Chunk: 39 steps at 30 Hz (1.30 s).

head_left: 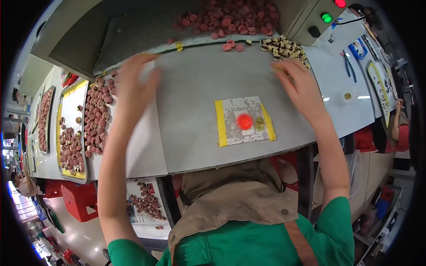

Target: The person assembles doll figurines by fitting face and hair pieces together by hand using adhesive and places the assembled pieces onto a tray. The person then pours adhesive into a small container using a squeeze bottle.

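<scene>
My left hand [135, 80] is raised over the left part of the grey work surface [191, 102]. Motion smears its fingers, so its grip cannot be told. At the right, my right hand [301, 84] is closed, thumb and fingers drawn together beside a pile of small cream-and-dark round pieces [286, 46]. A yellowish speck shows at its fingertips, too small to name. Between the hands, nearer to me, lies a worn pale square pad [230, 133] with yellow tape along two sides. On it are a bright red round spot [244, 121] and a small gold-green piece [260, 124].
Many dark pink round pieces [230, 20] lie heaped under a grey machine housing [66, 33]. Similar pieces fill metal trays [85, 133] at left. Red and green lamps [327, 17] mark a panel at upper right, and blue-handled pliers [349, 66] rest on the right-hand table.
</scene>
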Tool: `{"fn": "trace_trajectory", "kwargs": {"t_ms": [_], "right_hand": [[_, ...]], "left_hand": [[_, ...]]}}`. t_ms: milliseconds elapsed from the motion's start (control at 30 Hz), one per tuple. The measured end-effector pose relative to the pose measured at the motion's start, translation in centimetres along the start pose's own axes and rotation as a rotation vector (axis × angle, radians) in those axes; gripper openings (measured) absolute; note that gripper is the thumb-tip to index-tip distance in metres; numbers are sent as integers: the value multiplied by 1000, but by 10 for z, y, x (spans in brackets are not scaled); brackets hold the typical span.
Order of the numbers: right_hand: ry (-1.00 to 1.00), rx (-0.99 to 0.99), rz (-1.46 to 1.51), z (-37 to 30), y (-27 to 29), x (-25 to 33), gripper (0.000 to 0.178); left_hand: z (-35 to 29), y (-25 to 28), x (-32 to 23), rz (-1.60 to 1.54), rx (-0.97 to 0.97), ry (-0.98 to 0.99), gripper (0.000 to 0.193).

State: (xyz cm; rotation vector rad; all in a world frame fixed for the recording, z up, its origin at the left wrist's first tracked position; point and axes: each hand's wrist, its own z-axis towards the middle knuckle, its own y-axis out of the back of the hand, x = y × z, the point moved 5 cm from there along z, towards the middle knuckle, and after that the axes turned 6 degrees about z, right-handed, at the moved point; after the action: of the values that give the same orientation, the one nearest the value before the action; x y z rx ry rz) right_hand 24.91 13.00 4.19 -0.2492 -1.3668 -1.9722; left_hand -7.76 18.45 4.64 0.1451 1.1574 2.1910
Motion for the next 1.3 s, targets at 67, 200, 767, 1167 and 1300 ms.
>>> {"fn": "trace_trajectory", "kwargs": {"t_ms": [67, 200, 767, 1167, 1300], "right_hand": [[100, -14, -112, 32, -9, -1, 20], [170, -13, -215, 64, -46, -18, 22], [-61, 99, -334, -49, 0, 9, 24], [88, 163, -63, -52, -15, 22, 18], [41, 229, -95, -48, -21, 29, 16]], "left_hand": [[32, -44, -45, -149, 35, -123, 28], [57, -102, -83, -235, 50, -68, 21], [-45, -13, -86, -464, 46, 259, 26], [-102, -45, -132, -1980, 222, 941, 41], [-112, -49, -124, -2071, 224, 902, 39]]}}
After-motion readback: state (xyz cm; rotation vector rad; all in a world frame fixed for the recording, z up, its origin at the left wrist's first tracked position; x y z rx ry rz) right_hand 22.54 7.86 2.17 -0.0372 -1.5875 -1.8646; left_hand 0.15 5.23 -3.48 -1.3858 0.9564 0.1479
